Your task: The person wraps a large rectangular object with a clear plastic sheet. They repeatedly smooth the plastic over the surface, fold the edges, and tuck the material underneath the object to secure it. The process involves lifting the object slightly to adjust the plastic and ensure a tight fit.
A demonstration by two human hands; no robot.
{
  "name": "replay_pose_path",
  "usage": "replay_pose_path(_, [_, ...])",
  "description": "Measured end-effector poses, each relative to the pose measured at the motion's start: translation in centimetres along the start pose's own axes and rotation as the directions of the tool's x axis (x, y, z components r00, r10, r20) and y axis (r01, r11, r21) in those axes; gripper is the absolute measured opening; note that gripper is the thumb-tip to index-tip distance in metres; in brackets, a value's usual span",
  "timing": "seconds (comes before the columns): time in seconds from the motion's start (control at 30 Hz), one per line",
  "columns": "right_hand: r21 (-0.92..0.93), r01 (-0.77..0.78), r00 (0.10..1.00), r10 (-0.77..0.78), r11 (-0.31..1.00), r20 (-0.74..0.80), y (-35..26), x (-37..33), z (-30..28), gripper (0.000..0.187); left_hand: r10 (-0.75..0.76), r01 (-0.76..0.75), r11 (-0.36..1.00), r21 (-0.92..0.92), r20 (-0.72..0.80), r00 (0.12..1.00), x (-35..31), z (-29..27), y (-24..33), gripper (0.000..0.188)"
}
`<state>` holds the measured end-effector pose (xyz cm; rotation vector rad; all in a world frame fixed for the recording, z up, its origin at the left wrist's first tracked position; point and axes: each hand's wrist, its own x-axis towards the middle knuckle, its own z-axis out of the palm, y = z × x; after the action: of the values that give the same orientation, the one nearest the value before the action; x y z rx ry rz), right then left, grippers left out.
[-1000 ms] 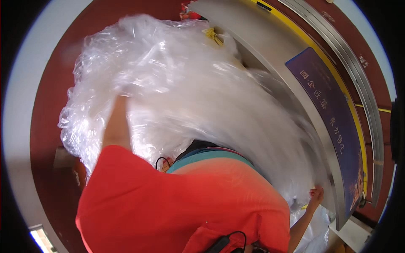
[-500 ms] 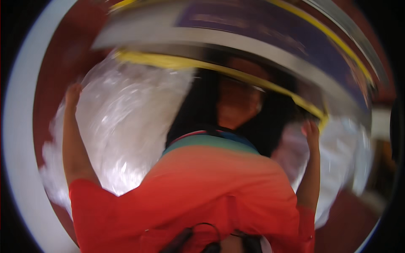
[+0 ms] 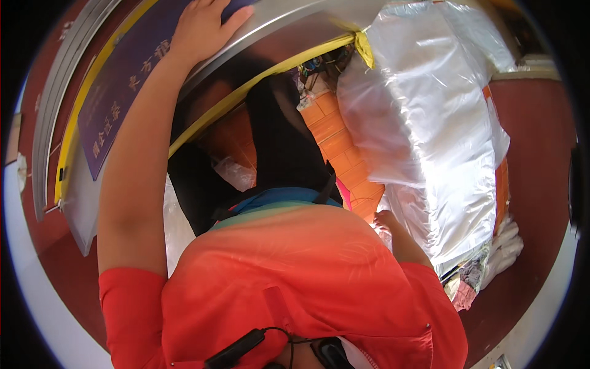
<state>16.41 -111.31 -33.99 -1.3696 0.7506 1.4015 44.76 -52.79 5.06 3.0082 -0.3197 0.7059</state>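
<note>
My left hand (image 3: 206,27) lies on the metal tabletop, over the edge of a dark blue printed panel (image 3: 126,101). Its thumb is spread from the fingers, whose tips run out of the picture at the top. Low at my right side, my right hand (image 3: 385,222) has its fingers curled inward, beside a stack of clear plastic sheeting (image 3: 424,135). What those fingers hold, if anything, is too small to make out.
A yellow strip (image 3: 270,69) runs along the table's near edge and ends in a knot. Orange tiles or boards (image 3: 335,132) show below. Crumpled cloths (image 3: 470,273) lie at the plastic's near end, with dark red floor (image 3: 534,154) on the right.
The view has turned and is sharper. My left hand has come from beside the plastic onto the tabletop. My right hand has left the yellow strip's end and is now lower, beside the plastic.
</note>
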Motion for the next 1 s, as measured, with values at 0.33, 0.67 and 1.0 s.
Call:
replay_pose_path(0.33, [-0.893, 0.306, 0.388, -0.899, 0.331, -0.201, -27.8, -3.6, 10.6, 0.024, -0.109, 0.112, 0.984, -0.137, 0.028, 0.994, 2.4, 1.1, 0.8, 0.036])
replay_pose_path(0.67, [-0.714, -0.397, 0.395, -0.595, 0.576, -0.700, -27.5, -6.7, -2.7, 0.072, -0.060, 0.061, 0.992, -0.112, 0.008, 0.998, 2.8, 2.5, -1.3, 0.034])
replay_pose_path(1.0, [-0.939, -0.345, -0.040, -0.999, 0.017, -0.003, -47.2, -5.6, 5.2, 0.060, -0.095, 0.095, 0.992, -0.089, -0.002, 0.995, 3.4, 2.2, -0.3, 0.032])
